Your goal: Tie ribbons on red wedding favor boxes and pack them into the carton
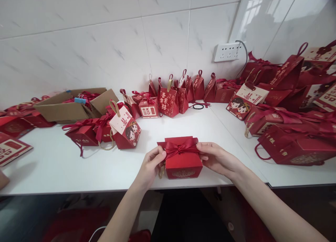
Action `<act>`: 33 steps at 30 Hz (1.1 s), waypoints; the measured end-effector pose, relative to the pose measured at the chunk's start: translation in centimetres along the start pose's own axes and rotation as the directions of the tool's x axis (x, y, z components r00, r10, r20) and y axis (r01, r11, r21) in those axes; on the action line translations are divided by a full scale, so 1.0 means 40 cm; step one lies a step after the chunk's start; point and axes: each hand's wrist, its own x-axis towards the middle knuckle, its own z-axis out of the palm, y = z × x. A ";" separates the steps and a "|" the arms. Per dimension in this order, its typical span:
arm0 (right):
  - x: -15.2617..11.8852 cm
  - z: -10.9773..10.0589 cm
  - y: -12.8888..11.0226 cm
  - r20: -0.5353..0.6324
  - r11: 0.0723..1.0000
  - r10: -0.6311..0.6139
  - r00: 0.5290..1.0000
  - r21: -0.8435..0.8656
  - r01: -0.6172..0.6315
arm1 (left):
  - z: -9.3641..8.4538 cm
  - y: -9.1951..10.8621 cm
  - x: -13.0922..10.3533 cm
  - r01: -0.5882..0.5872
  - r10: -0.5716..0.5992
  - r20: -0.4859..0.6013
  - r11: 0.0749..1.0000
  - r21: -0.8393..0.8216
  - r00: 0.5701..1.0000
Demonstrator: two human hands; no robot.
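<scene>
A red gift box [183,162] stands upright near the table's front edge, with gold print on the side facing me. Across its top lies a dark red ribbon [180,148] tied in a bow. My left hand [152,162] pinches the bow's left side between thumb and fingers. On the opposite side, my right hand [217,159] has its thumb and index finger closed on the ribbon's right side. A gold cord hangs at the box's left, partly hidden behind my left fingers.
A cardboard carton [61,111] holding red ribbons stands at the back left. Several peaked red boxes [168,101] line the wall. More boxes [294,147] are piled at right. A black ring [197,106] lies at the back. Part of another person's hand [3,179] shows at far left.
</scene>
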 end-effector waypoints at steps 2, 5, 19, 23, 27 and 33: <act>0.001 -0.006 0.006 -0.006 0.998 0.005 1.000 0.058 -0.004 | 0.000 -0.001 0.001 -0.009 0.009 0.007 1.000 -0.004 1.000; 0.001 -0.009 0.018 -0.031 0.993 -0.006 1.000 0.114 0.010 | 0.002 -0.003 0.002 -0.032 0.032 0.013 0.999 -0.004 0.999; -0.007 -0.077 0.042 -0.087 0.933 -0.260 0.962 -0.280 0.227 | -0.023 -0.023 -0.002 -0.103 0.099 0.031 0.981 0.162 0.995; -0.016 -0.074 0.035 -0.048 0.874 -0.315 0.948 -0.405 0.269 | -0.040 0.018 0.029 -0.095 0.076 0.063 0.917 0.388 0.995; -0.080 -0.040 0.029 0.071 0.804 -0.264 0.962 -0.535 0.260 | -0.084 0.058 0.074 -0.136 0.369 -0.326 0.816 0.562 0.870; -0.121 -0.026 0.008 -0.113 0.603 -0.386 0.916 -0.782 0.158 | -0.112 0.067 0.051 -0.193 0.464 -0.422 0.818 0.542 0.779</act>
